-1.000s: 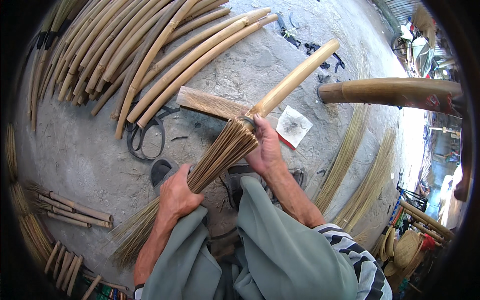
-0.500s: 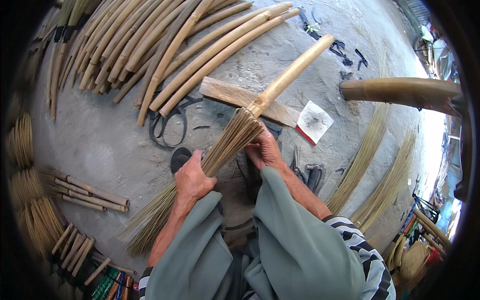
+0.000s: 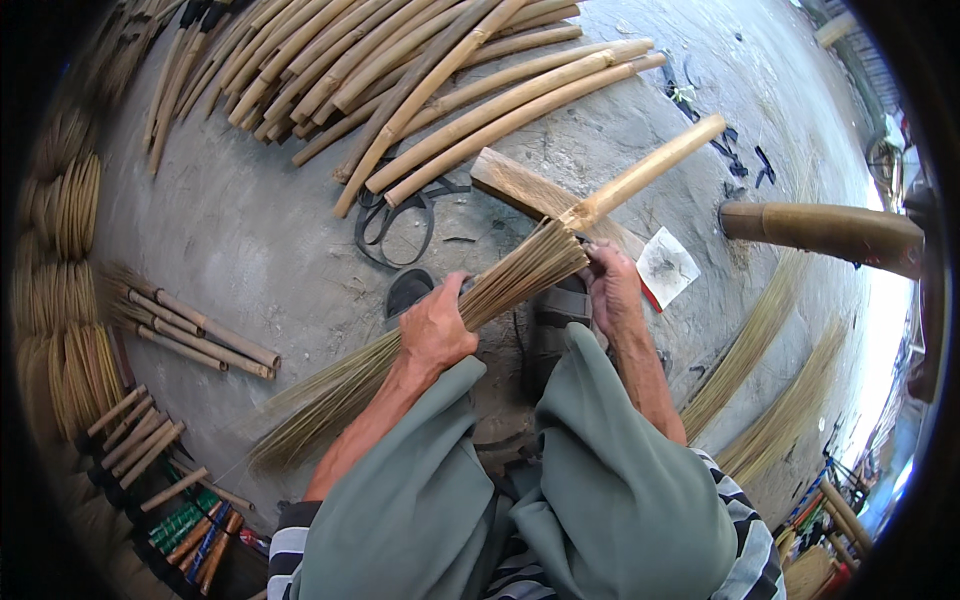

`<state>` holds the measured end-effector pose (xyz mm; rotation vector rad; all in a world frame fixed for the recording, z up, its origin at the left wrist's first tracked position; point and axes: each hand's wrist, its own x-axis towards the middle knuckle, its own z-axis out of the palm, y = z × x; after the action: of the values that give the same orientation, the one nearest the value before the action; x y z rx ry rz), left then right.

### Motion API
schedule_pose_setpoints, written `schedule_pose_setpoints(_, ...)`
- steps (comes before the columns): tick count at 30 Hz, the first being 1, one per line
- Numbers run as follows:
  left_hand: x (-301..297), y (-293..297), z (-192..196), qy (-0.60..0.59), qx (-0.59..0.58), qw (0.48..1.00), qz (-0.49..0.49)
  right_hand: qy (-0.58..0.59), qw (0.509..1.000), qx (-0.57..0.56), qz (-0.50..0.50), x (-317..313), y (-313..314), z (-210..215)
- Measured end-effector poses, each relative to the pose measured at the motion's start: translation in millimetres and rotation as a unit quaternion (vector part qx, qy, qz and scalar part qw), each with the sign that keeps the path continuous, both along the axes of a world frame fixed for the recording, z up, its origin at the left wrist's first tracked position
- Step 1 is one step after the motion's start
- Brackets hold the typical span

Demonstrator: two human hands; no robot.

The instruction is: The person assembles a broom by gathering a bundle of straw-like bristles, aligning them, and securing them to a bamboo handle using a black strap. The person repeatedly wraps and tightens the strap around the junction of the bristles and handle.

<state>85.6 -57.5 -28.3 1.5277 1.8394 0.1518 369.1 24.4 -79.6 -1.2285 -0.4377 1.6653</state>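
A stick broom [image 3: 525,272] lies slantwise across my lap, its thin brown sticks fanning out at the lower left. A pale bamboo handle [image 3: 655,170] comes out of the bundle's thick end toward the upper right. My left hand [image 3: 437,322] is wrapped round the middle of the bundle. Beside the thick end, my right hand [image 3: 614,285] has its fingers closed against the edge of the sticks. A small dark bit shows at those fingertips, too little to name. Under the handle lies a wooden block [image 3: 520,185].
Bamboo poles [image 3: 400,90] are heaped at the far left. A black strap [image 3: 425,235] lies coiled near a sandal [image 3: 408,290]. A white paper [image 3: 667,268] rests right of the block. Loose bristles [image 3: 750,350] and a thick bamboo post [image 3: 820,235] are on the right. Finished-looking brooms [image 3: 200,335] lie left.
The view has shifted, so the scene sits farther right. My left hand keeps its hold on the bundle; my right hand has turned at the thick end, its fingers now at the outer edge.
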Motion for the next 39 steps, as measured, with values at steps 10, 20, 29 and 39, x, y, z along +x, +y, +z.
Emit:
schedule_pose_setpoints(10,2,-10,-15,0.016,0.045,0.998,-0.051,-0.195,0.978,-0.029,0.069,-18,85,36)
schedule_pose_setpoints(20,1,-2,-9,0.013,0.031,0.998,-0.051,-0.511,0.512,0.173,0.669,-88,156,112)
schedule_pose_setpoints(29,3,3,-13,0.038,0.033,0.999,0.0,-0.558,0.565,0.362,0.487,27,37,136)
schedule_pose_setpoints(39,5,3,-13,0.055,0.006,0.998,0.015,-0.171,0.968,0.116,0.14,17,-73,-22)
